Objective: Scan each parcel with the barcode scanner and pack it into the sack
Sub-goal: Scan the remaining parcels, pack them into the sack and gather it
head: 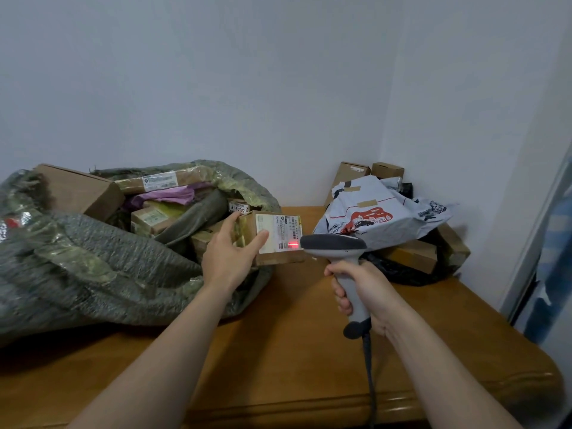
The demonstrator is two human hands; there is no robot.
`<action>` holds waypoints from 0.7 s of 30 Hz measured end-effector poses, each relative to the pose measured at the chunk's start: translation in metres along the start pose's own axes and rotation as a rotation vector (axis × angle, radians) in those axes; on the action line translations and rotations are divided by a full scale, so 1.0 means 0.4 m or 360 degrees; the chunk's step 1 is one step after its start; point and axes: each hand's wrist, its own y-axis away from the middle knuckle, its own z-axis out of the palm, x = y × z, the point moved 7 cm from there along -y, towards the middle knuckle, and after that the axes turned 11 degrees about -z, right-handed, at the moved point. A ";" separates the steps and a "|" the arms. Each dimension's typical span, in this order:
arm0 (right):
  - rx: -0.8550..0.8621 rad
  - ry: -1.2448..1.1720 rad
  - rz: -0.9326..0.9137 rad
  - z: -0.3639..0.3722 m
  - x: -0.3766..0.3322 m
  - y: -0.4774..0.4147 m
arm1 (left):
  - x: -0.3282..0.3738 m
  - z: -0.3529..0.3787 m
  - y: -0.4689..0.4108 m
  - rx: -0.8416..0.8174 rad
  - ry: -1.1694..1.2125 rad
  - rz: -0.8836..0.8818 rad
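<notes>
My left hand (230,253) grips a small brown cardboard parcel (280,238) by its left end, holding it just in front of the sack's mouth with its white label facing me. My right hand (360,292) is closed around the handle of a grey barcode scanner (335,247). The scanner's head points left at the label, and a red light spot shows on the barcode. The green woven sack (93,261) lies open on the left of the wooden table (294,351), holding several boxes and bags.
At the back right corner lies a pile of parcels: a grey printed mailer bag (383,218), brown boxes (414,253), and black bags beneath. The scanner's cable (370,376) hangs over the table's front edge. White walls close off the back and right.
</notes>
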 end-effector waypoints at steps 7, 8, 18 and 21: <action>0.0414 -0.0120 -0.0132 -0.002 -0.005 -0.038 | -0.021 -0.082 -0.022 -0.0131 0.0223 -0.0048; 0.0458 -0.0149 -0.0133 0.012 -0.002 -0.050 | -0.026 -0.099 -0.027 -0.0179 0.0275 -0.0052; 0.0199 -0.0292 -0.0044 0.233 -0.010 -0.110 | -0.030 -0.256 -0.057 -0.0796 0.0434 -0.0250; 0.0192 -0.0447 -0.0027 0.269 -0.013 -0.119 | -0.030 -0.320 -0.065 -0.0625 0.0173 -0.0124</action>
